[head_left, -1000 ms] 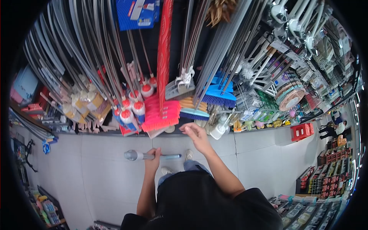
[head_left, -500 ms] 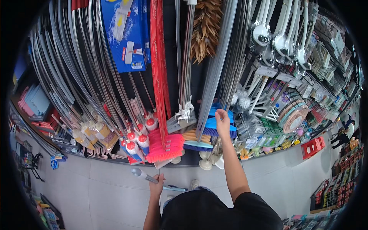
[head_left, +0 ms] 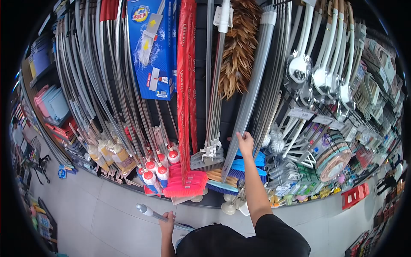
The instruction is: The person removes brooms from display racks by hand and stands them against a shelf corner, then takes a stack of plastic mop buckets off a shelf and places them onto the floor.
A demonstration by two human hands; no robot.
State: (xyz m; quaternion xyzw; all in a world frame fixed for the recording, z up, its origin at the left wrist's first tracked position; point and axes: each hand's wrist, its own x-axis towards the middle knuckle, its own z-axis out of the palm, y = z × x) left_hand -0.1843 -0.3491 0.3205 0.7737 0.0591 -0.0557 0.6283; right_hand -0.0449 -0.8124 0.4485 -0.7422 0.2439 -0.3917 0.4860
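My left hand (head_left: 168,222) is low in front of me, its fingers wrapped round a grey pole (head_left: 153,213) with a rounded end cap. The pole's other end is hidden behind my body. My right hand (head_left: 245,144) reaches up to the rack, its thumb over the edge of a grey broom handle (head_left: 252,77) and its fingers closed on it, partly hidden. Below that handle are broom heads, including a dark blue-bristled broom head (head_left: 222,187). Blue brushes (head_left: 252,165) hang just beneath my right hand, and a brown feather duster (head_left: 240,51) hangs above it.
Pink brooms (head_left: 186,184) and red-topped bottle-shaped mop heads (head_left: 162,171) fill the rack's lower left. Wrapped white ladle-shaped brushes (head_left: 299,68) hang at the upper right. Plungers (head_left: 229,207) stand at the rack's foot, and a red stool (head_left: 355,196) stands on the floor.
My right hand has moved left from over the blue brushes onto the grey handle. The view has tilted up, so the rack appears lower. My left hand still holds its pole.
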